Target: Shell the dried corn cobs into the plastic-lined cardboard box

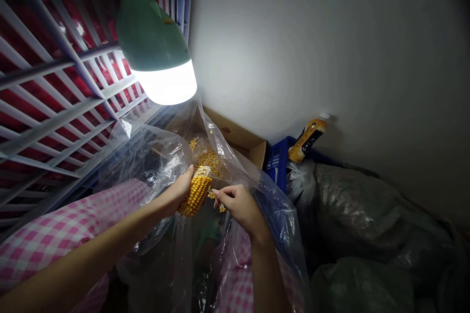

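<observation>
My left hand [182, 187] is wrapped round an ear of corn [197, 193] with yellow kernels, which is tilted, its pale bare end upward. Close to the ear's right side, my right hand [235, 201] is closed in a pinch. Something small and thin shows at its fingertips, too small to name. A few loose kernels [222, 208] are beside those fingers. Both hands are over a large clear plastic bag [253, 176] spread across the lap. Behind the ear lies a heap of loose corn kernels [207, 160].
A lit green lamp [154, 34] hangs in front of a slatted plastic crate [55, 98] at the left. Behind the bag is a cardboard box [253, 145]. Rightward are a blue basket [278, 159], a bottle [307, 138] and full sacks [370, 205], against a pale wall [312, 49].
</observation>
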Demonstrator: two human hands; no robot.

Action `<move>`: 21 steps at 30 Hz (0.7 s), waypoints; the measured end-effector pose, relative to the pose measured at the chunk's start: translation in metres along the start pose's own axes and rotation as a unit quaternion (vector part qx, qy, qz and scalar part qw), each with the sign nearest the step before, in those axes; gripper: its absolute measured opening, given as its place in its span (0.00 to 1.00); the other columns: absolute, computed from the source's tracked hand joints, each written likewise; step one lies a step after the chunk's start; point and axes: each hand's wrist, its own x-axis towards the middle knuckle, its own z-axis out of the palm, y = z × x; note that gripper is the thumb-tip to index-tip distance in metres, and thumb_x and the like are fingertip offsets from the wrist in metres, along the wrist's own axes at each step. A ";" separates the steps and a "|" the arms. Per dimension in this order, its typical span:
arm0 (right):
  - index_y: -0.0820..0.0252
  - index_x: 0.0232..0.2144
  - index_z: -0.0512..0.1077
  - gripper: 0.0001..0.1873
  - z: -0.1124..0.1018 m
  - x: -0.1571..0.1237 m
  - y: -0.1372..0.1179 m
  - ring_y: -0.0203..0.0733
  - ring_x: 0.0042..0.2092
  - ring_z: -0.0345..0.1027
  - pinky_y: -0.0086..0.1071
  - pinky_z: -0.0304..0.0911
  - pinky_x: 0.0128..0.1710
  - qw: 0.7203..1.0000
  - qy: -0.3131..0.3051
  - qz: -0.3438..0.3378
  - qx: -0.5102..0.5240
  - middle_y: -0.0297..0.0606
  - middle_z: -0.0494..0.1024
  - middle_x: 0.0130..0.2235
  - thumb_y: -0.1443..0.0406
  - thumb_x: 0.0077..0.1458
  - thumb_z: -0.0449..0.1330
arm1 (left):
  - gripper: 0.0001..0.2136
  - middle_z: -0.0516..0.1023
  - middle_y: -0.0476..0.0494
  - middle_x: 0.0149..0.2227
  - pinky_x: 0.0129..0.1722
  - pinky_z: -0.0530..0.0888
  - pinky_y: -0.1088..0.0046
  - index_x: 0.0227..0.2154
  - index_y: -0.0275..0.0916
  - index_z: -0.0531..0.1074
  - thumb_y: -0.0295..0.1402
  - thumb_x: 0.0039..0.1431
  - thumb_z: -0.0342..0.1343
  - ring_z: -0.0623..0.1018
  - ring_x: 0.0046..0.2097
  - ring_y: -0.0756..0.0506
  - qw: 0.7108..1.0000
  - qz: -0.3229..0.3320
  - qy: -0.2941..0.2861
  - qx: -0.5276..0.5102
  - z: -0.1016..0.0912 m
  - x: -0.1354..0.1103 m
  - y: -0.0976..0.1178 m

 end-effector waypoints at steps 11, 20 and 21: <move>0.64 0.16 0.71 0.19 0.015 0.004 0.004 0.29 0.21 0.56 0.24 0.45 0.22 0.998 0.035 0.021 -0.048 0.30 0.64 0.16 0.60 0.52 0.51 | 0.25 0.73 0.38 0.16 0.14 0.66 0.72 0.24 0.33 0.70 0.48 0.58 0.36 0.71 0.17 0.44 0.999 0.010 0.014 0.035 0.003 -0.002 -0.001; 0.62 0.21 0.74 0.18 0.038 0.006 -0.002 0.35 0.25 0.64 0.28 0.44 0.24 0.977 0.131 0.052 -0.161 0.39 0.76 0.24 0.63 0.54 0.49 | 0.22 0.72 0.42 0.16 0.18 0.69 0.72 0.30 0.34 0.69 0.44 0.60 0.35 0.72 0.18 0.44 0.995 0.020 0.095 -0.029 0.004 0.019 -0.013; 0.62 0.22 0.75 0.17 0.040 0.007 -0.002 0.37 0.27 0.66 0.28 0.44 0.24 0.973 0.135 0.059 -0.180 0.40 0.77 0.26 0.63 0.54 0.49 | 0.20 0.71 0.43 0.16 0.17 0.69 0.72 0.31 0.34 0.68 0.43 0.60 0.36 0.72 0.18 0.44 0.993 0.017 0.113 -0.038 0.004 0.021 -0.015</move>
